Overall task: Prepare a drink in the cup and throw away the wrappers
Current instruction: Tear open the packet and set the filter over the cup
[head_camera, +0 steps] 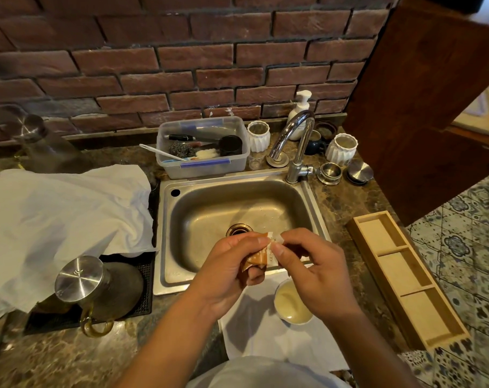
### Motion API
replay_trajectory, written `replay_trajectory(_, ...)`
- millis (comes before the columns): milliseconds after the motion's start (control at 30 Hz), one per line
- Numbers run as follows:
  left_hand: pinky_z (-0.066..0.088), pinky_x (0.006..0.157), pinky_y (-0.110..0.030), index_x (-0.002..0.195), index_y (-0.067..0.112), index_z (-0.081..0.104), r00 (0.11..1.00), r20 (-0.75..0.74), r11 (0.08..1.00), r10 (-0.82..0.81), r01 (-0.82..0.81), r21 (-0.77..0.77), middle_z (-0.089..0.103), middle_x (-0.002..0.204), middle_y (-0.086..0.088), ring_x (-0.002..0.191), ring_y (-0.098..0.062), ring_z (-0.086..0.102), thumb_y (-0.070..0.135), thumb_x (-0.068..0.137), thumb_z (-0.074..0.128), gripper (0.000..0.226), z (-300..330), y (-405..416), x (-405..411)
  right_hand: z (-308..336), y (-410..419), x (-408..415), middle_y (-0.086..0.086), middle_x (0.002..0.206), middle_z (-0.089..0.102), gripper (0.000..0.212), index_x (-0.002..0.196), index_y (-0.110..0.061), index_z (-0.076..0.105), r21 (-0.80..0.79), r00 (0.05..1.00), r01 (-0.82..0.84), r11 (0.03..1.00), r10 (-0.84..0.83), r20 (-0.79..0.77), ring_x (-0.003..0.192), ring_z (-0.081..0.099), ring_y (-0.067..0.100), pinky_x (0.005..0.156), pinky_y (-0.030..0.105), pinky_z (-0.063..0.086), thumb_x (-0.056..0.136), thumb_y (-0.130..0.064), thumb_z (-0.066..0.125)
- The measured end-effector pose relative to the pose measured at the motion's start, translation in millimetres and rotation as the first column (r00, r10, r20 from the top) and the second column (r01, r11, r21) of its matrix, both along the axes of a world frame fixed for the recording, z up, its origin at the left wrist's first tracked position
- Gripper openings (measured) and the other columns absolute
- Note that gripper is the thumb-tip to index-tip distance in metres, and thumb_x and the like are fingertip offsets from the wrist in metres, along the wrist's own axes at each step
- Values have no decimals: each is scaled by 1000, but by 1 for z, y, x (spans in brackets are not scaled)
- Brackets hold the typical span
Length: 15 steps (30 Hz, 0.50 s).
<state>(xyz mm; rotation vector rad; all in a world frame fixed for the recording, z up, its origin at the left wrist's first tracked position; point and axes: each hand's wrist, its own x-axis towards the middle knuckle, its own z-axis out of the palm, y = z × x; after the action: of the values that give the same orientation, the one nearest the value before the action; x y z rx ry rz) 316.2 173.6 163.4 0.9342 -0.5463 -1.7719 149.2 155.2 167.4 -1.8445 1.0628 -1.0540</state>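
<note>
Orange-brown and white, a small sachet [261,254] is held over the near edge of the steel sink [237,219], pinched from both sides. The left hand [232,271] has its fingers curled round the sachet's lower, brown part, with the thumb on top. The right hand [313,271] pinches the white upper corner between thumb and forefinger, its other fingers loosely curled. Just below the right hand stands a white cup [292,306] holding a pale, creamy liquid; it sits on a white cloth [260,331] spread over the mottled stone worktop [70,357] in front of the sink. To the right of the cup, near the worktop's edge, lies a long wooden tray [405,278] with three compartments. To the left, a glass jug with a steel lid [79,280] rests on a black mat [145,273], partly under a large crumpled white sheet [56,219]. Behind the sink are a chrome tap [296,141], a clear plastic tub [204,148] of washing-up things, two white ribbed pots [258,135], a soap pump bottle [300,113] and a brick wall [153,65].
</note>
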Motion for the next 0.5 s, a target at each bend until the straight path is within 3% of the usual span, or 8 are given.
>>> replay_trajectory(67, 36, 41, -21, 78, 4, 70, 999, -47, 1000, -1, 2, 11, 51, 58, -6, 39, -9, 44, 20, 78, 78, 18, -1, 0, 0, -4, 3, 3, -16, 89, 67, 8, 100, -27, 70, -80, 999, 39, 996, -39, 0, 83, 65, 8, 69, 13, 49, 97, -29, 63)
replay_trajectory(167, 35, 40, -20, 75, 5, 68, 994, -111, 1000, -3, 5, 25, 52, 58, -6, 38, -9, 45, 19, 79, 77, 17, -1, 0, -2, -11, 5, 7, -9, 87, 65, 9, 98, -14, 71, -190, 995, 96, 977, -95, 14, 80, 62, 7, 67, 18, 50, 96, -19, 64)
replay_trajectory(333, 36, 41, -20, 75, 5, 67, 995, -97, 1000, -11, 13, 20, 54, 58, -7, 39, -9, 47, 20, 79, 77, 18, 1, 1, -2, -14, 6, 9, -13, 92, 64, 7, 100, -16, 69, -267, 993, 117, 957, -119, 11, 87, 61, -4, 75, 9, 47, 97, -18, 62)
replay_trajectory(400, 37, 42, -21, 78, 6, 69, 1000, -29, 1000, 9, -9, 9, 54, 59, -6, 40, -10, 47, 24, 77, 79, 21, 1, 2, -1, -13, 5, 7, -18, 91, 63, 8, 99, -18, 69, -225, 995, 96, 970, -99, 1, 87, 61, -3, 74, 8, 46, 97, -21, 63)
replay_trajectory(500, 37, 45, -22, 85, 10, 72, 998, 64, 1000, 10, -8, -23, 57, 60, -6, 42, -10, 47, 35, 79, 79, 27, 3, 4, 4, -7, 2, 1, -18, 91, 68, 6, 99, -31, 68, -24, 996, 81, 996, -80, 33, 85, 66, 9, 70, 11, 49, 96, -33, 64)
